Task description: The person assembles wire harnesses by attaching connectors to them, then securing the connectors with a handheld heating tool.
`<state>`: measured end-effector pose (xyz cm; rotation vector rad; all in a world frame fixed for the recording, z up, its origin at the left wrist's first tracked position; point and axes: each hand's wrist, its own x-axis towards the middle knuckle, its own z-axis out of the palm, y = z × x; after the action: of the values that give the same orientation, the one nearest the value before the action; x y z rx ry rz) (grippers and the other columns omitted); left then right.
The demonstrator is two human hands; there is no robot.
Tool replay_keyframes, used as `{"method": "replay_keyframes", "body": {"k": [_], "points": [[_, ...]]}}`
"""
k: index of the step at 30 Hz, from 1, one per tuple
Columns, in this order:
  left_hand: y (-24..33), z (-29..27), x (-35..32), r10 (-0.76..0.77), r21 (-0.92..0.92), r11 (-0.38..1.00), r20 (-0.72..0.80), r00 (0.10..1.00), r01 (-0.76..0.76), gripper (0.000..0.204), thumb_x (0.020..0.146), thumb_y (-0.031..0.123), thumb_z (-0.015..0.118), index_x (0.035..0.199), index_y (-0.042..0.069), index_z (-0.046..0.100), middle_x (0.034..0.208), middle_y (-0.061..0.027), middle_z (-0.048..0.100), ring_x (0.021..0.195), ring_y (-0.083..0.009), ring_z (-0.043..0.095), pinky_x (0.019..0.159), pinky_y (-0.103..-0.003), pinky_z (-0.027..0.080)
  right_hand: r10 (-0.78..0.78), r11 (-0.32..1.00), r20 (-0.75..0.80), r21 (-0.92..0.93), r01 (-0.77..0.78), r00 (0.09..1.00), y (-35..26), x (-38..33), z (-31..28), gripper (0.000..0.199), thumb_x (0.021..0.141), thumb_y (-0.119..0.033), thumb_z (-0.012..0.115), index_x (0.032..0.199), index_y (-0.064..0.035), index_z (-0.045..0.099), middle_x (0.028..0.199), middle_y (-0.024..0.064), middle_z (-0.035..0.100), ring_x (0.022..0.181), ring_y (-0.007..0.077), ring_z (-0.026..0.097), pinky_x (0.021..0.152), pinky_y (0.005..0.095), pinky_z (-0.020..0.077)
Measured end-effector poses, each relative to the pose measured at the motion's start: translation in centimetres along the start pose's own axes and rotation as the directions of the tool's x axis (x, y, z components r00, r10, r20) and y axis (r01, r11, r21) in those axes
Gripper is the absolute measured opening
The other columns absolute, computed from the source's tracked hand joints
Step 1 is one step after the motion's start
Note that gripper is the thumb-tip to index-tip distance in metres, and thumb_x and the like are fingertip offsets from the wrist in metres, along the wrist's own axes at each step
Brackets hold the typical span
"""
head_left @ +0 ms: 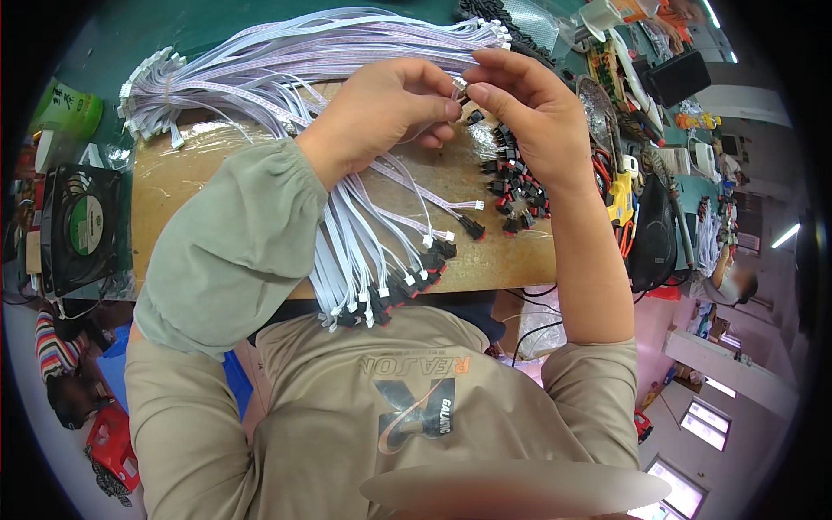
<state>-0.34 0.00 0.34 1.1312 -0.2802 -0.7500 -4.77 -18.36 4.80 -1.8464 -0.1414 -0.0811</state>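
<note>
Connector (459, 85), white, is between two hands, over brown board (511, 260); left hand (381, 108) pinches it, whether right hand (542, 113) also grips, I cannot tell; better to hold it square, without hard pressing

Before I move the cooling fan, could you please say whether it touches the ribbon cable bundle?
Apart: the head view shows green tabletop between cooling fan and cable bundle.
</note>
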Motion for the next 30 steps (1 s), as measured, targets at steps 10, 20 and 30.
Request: {"method": "replay_keyframes", "body": {"k": [10, 20, 30], "points": [[-0.1, 0.3, -0.1, 0.021, 0.047, 0.999, -0.001, 1.0, -0.021, 0.022, 0.084, 0.009, 0.068, 0.104, 0.003, 0.058, 0.089, -0.0046, 0.065, 0.076, -0.0127, 0.064, 0.067, -0.023, 0.053, 0.115, 0.941, 0.003, -0.321, -0.108, 0.993, 0.1, -0.5, -1.0, 0.02, 0.086, -0.017, 0.066, 0.102, -0.004, 0.068, 0.088, 0.0043, 0.069, 0.081, 0.0098, 0.062, 0.074, 0.025, 0.0489], [-0.2, 0.7, -0.1, 0.073, 0.223, 0.973, -0.026, 0.997, -0.065, 0.019, 0.083, 0.015, 0.07, 0.095, 0.004, 0.062, 0.076, -0.0003, 0.06, 0.067, -0.0084, 0.058, 0.061, -0.022, 0.047, 0.02, 0.866, 0.018, -0.5, -0.008, 1.0, -0.7, -1.4, -0.9, 0.019, 0.086, -0.018, 0.065, 0.1, -0.005, 0.068, 0.086, 0.008, 0.069, 0.075, 0.0147, 0.063, 0.071, 0.0275, 0.0494], [-0.3, 0.5, -0.1, 0.111, 0.216, 0.971, -0.043, 0.993, -0.099, 0.019, 0.084, 0.014, 0.067, 0.1, 0.004, 0.062, 0.076, 0.0005, 0.06, 0.066, -0.0071, 0.055, 0.06, -0.02, 0.042, -0.133, 0.492, 0.161, -0.846, 0.206, 0.978, 2.0, -1.8, -1.7, 0.023, 0.082, -0.015, 0.063, 0.105, -0.0127, 0.067, 0.099, 0.0049, 0.063, 0.087, 0.0303, 0.062, 0.074, 0.038, 0.0516]]}}
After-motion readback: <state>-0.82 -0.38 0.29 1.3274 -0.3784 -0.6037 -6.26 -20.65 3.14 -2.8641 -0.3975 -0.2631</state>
